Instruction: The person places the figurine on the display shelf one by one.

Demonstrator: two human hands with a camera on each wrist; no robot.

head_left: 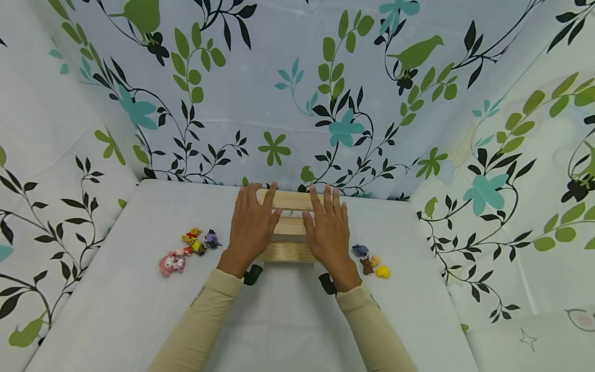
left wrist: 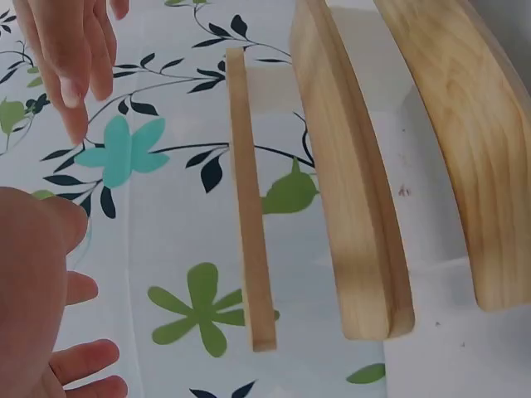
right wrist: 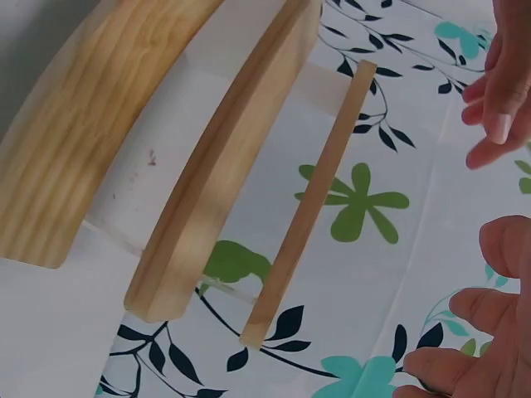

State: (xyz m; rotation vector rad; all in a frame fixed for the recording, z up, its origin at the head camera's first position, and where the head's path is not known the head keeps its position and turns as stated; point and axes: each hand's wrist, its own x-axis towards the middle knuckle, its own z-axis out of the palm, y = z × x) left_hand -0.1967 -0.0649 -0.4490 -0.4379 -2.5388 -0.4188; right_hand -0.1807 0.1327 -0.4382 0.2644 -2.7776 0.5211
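Observation:
A small stepped rack [head_left: 288,251] of pale wooden slats with see-through parts between them stands near the table's far edge. My left hand [head_left: 251,227] is over its left end, fingers spread and pointing forward. Over the right end is my right hand [head_left: 330,232], its fingers also straight. In the left wrist view, the left hand [left wrist: 33,298] lies beyond the narrow slat [left wrist: 251,207], apart from it. The right wrist view likewise has the right hand [right wrist: 489,332] apart from the slats, such as the thick one [right wrist: 224,166]. Neither hand holds anything.
Left of the rack lie several small toy figures, among them a pink one [head_left: 171,263] and a purple one [head_left: 212,239]. To its right are a blue-grey figure [head_left: 360,250], a brown one [head_left: 366,266] and a yellow one [head_left: 383,272]. A leaf-patterned cloth [head_left: 279,113] hangs behind the white table [head_left: 288,325].

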